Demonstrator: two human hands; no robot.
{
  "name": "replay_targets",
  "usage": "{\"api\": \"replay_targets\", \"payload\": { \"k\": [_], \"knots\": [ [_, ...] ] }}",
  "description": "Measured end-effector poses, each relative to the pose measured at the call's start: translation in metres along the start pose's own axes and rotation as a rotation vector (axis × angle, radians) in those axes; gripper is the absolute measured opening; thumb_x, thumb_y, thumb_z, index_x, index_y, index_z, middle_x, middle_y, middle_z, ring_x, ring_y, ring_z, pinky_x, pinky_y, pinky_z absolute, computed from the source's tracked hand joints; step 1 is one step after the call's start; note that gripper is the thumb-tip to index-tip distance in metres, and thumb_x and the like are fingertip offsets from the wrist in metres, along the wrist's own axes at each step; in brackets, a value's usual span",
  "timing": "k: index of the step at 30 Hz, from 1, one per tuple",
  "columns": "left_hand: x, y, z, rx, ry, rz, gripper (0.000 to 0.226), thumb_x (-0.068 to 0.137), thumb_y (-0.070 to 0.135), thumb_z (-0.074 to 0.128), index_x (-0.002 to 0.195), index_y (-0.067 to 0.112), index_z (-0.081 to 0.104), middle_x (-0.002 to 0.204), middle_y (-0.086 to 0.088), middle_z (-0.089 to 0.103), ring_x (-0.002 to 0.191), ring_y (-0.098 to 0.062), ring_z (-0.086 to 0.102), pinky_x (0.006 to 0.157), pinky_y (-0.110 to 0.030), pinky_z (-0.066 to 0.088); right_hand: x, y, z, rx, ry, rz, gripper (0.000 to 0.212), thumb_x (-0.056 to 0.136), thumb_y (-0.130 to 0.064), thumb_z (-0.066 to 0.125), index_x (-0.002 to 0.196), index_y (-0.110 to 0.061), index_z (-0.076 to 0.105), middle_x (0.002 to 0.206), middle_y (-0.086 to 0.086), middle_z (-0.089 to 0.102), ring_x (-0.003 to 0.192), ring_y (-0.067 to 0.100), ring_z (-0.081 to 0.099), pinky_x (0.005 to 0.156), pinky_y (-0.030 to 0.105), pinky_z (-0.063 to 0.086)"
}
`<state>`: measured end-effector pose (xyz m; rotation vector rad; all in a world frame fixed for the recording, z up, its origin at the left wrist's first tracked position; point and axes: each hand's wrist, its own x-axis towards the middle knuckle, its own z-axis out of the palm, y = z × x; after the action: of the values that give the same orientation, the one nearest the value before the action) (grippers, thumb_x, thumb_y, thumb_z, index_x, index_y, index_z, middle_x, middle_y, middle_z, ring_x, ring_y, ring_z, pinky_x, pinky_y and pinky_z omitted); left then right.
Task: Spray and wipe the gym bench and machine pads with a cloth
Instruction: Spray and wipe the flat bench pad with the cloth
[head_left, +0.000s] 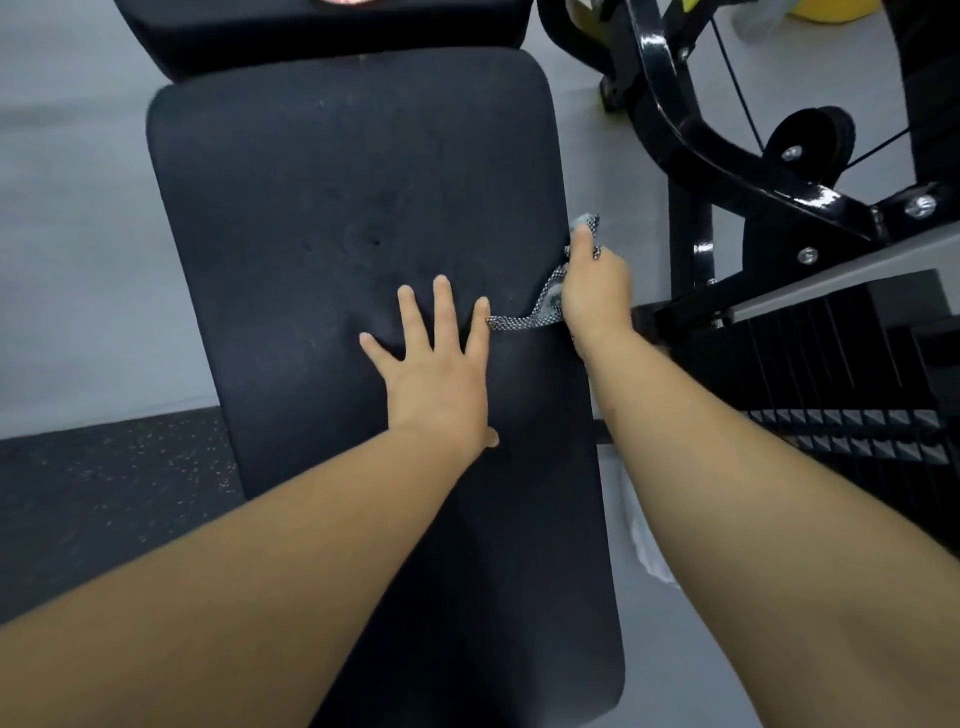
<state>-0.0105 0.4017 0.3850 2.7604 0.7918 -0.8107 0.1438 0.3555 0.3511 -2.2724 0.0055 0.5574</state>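
The black bench pad (322, 208) ran up the middle, matte and faintly scuffed, over a grey floor (78, 260) with a speckled rubber mat (104, 493) near left. The left hand (436, 374) lay flat on the pad, grip apart, fingers spread. The right hand (597, 291) had its grip clamped on the checked cloth (519, 322) at the pad's right edge. Beside it stood a glossy black machine frame (675, 130), pulley (810, 140) and weight stack (831, 364).

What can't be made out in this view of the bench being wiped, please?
Head view only.
The cloth is mostly bunched under the right hand, so its full size is hidden.
The yellow object is cut off by the top edge.
The bench pad has its near left corner covered by the left forearm.
No spray bottle is in frame.
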Motion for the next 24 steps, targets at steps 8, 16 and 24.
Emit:
{"api": "replay_targets", "payload": {
  "k": [8,16,24],
  "knots": [
    [0.001,0.003,0.005,0.018,0.023,-0.018,0.127,0.069,0.063,0.068,0.144,0.021,-0.025,0.150,-0.016,-0.029,0.139,-0.044,-0.020,0.106,-0.068,0.012,-0.109,0.110,-0.036,-0.128,-0.065,0.190,0.056,0.102,-0.040,0.029,0.071,-0.002,0.057,0.071,0.013,0.053,0.076,0.030,0.050,0.070,0.037,0.036],
    [0.006,0.006,0.011,0.044,0.043,-0.030,0.130,0.066,0.065,0.070,0.144,0.021,-0.025,0.151,-0.016,-0.029,0.139,-0.044,-0.020,0.105,-0.069,0.013,-0.007,0.013,-0.002,-0.049,0.049,0.034,0.052,0.100,-0.041,0.029,0.056,-0.017,0.041,0.081,0.011,0.057,0.082,0.027,0.053,0.079,0.040,0.044],
    [0.005,0.006,0.008,0.034,0.046,-0.035,0.130,0.066,0.062,0.071,0.145,0.023,-0.024,0.151,-0.015,-0.028,0.140,-0.043,-0.020,0.106,-0.069,0.012,-0.083,0.090,-0.016,-0.109,0.026,-0.009,0.032,0.101,-0.028,0.035,0.081,-0.010,0.052,0.074,0.003,0.050,0.075,0.022,0.045,0.063,0.029,0.025]
  ]
}}
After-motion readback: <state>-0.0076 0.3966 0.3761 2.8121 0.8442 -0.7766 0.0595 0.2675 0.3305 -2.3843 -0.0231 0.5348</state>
